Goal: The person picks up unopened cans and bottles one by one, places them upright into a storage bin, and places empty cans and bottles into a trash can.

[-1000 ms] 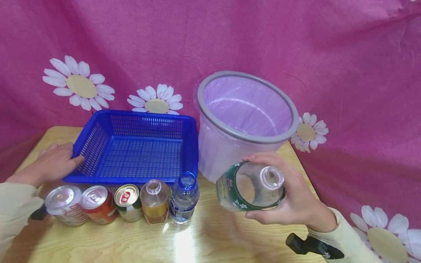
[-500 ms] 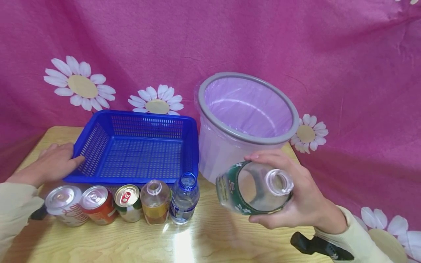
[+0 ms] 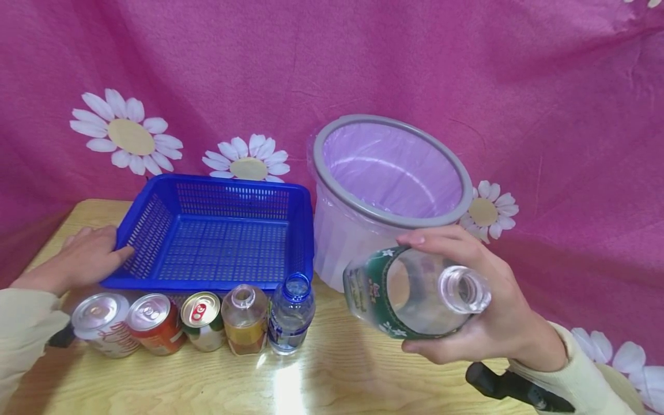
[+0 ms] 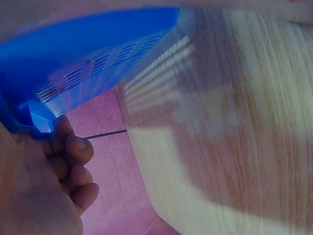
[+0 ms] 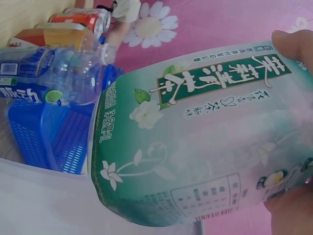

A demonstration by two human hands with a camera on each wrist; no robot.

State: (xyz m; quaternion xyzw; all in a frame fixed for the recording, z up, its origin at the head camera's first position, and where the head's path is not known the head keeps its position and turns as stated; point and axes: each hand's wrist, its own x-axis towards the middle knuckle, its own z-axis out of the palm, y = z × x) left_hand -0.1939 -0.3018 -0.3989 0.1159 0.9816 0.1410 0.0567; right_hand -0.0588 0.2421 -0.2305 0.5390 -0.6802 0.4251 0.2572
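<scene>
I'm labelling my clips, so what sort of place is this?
Probably a staged tabletop setup indoors, though I can't see beyond it: a pink flowered cloth backs a wooden table, with a blue basket and a lined bin side by side.

- Cream fabric sleeve (image 3: 23, 328), left arm
- Matching cream fabric cuff (image 3: 573, 360), right arm
- Black, round-ended wrist device (image 3: 487, 382), right
- Black left-wrist piece (image 3: 61, 337), mostly hidden, perhaps similar

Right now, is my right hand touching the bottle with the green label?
Touching. The head view shows your right hand curled round the green-labelled bottle, meeting it on opposite sides.
</scene>
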